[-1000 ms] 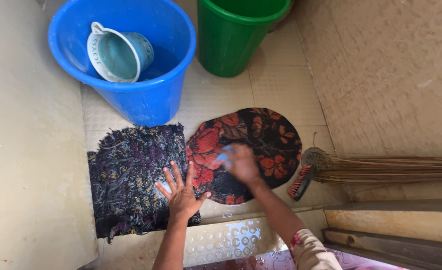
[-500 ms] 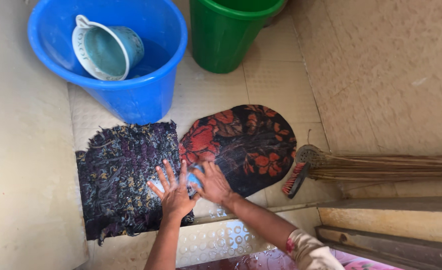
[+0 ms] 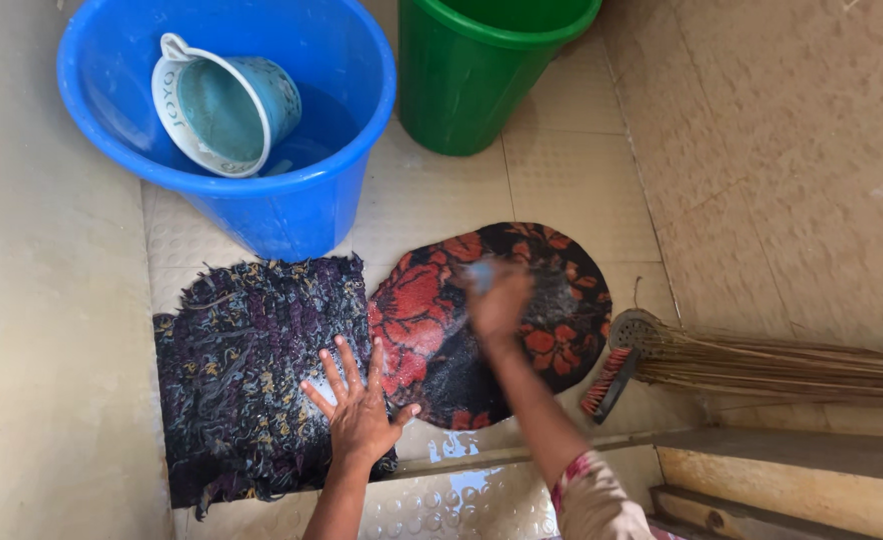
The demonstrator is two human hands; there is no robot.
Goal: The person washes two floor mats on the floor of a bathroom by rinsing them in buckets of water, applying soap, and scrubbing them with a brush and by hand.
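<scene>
Meanwhile, right hand (image 3: 499, 300) rubs floral mat (image 3: 432, 330).

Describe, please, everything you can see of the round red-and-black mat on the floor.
The round mat lies flat on the pale tiled floor, dark with red flowers, looking wet. Its left edge meets the dark shaggy mat. The right hand, blurred, presses a small blue thing on its upper middle. A brush lies just off its right edge.

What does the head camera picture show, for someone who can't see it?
A right hand rubs something small and blue on a round red-flowered mat while the left hand presses flat on a dark mat. Behind stand a blue bucket holding a jug, and a green bucket.
</scene>
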